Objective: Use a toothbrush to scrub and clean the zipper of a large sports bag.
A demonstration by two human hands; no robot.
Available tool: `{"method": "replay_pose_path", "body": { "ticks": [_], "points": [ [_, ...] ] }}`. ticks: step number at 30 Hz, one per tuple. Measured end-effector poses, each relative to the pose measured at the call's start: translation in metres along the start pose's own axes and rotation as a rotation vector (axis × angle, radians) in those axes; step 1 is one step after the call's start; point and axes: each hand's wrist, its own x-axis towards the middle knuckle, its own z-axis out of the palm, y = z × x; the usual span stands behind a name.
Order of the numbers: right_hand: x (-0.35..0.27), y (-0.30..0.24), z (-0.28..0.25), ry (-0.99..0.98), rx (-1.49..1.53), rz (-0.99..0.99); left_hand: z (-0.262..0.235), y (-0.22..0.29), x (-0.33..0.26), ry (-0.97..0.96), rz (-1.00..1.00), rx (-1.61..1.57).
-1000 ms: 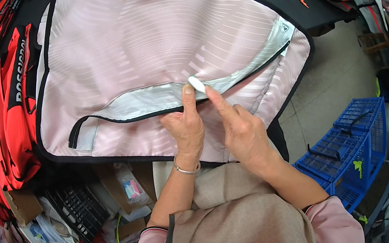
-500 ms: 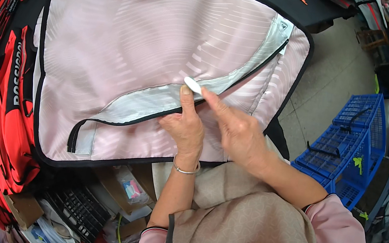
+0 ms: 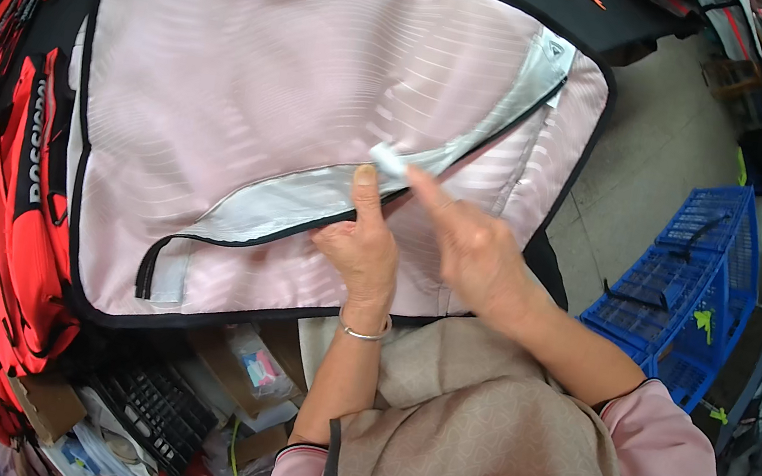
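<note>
Silver strip (image 3: 278, 203) runs lower-left to upper-right across pink panel (image 3: 248, 70), pinched by left hand (image 3: 364, 255), thumb on top, fingers mostly hidden, while right hand (image 3: 481, 258) has fingers closed on blurred white piece (image 3: 389, 159) just up-right of that thumb.

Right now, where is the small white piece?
In the head view, upper middle, the small white piece is in the right hand, beside the left thumb, over the silvery strip.

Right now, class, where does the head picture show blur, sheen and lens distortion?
In the head view, the white piece in the right hand is smeared, while the left hand looks sharper; the pale strip shines; the red items bow along the dark rim.
</note>
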Motion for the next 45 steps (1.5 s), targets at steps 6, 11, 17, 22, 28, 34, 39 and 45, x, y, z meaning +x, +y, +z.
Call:
{"method": "replay_pose_path", "body": {
  "ticks": [6, 11, 17, 22, 28, 34, 39, 45],
  "points": [
    [0.018, 0.005, -0.028, 0.028, 0.084, -0.010, -0.013, 0.007, 0.007, -0.099, -0.165, -0.058],
    [0.034, -0.031, -0.041, 0.015, 0.219, 0.147, -0.072, 0.053, -0.001, -0.438, -0.306, -0.084],
    [0.063, -0.068, 0.003, 0.086, 0.261, -0.456, -0.156, 0.109, 0.023, 0.001, 0.928, 0.672],
    [0.085, -0.054, 0.040, 0.040, -0.044, -0.606, -0.154, 0.116, 0.048, -0.310, 0.947, 1.337],
    [0.100, -0.033, 0.038, 0.041, -0.055, -0.880, -0.179, 0.094, 0.044, -0.382, 1.003, 1.281],
    [0.102, -0.039, 0.040, 0.040, -0.047, -1.020, -0.184, 0.084, 0.039, -0.337, 1.006, 1.303],
    [0.106, -0.038, 0.046, 0.042, -0.021, -1.122, -0.185, 0.086, 0.039, -0.401, 1.007, 1.367],
    [0.109, -0.044, 0.041, -0.029, -0.143, -1.139, -0.189, 0.080, 0.041, -0.460, 1.002, 1.415]
  ]
}}
